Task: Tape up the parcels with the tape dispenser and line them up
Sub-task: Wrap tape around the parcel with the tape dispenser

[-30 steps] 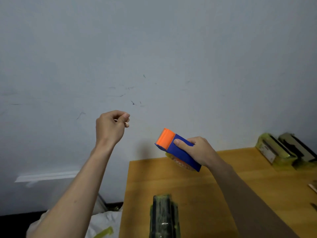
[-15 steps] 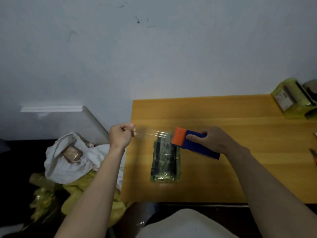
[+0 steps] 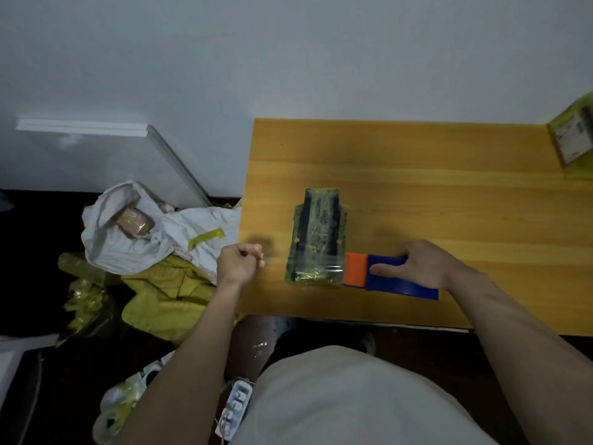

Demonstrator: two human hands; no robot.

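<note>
Since half a second ago the tape dispenser, gripped by the right hand, came down beside the parcel on the worktop. Left hand is curled, pinching the tape end. No writing is readable.

An orange head and a blue body are shown by the tape dispenser, which is set against a dark parcel wrapped in glossy, yellow-green-tinted film and crossed by a shiny clear band of tape. A honey-orange wood grain is displayed by the table, at whose far right edge a second parcel in yellow-green wrap with a pale printed label is seen. Beside the table, a white bag marked with a yellow strip and a mustard-yellow bag are seen before a pale grey-blue wall.
</note>
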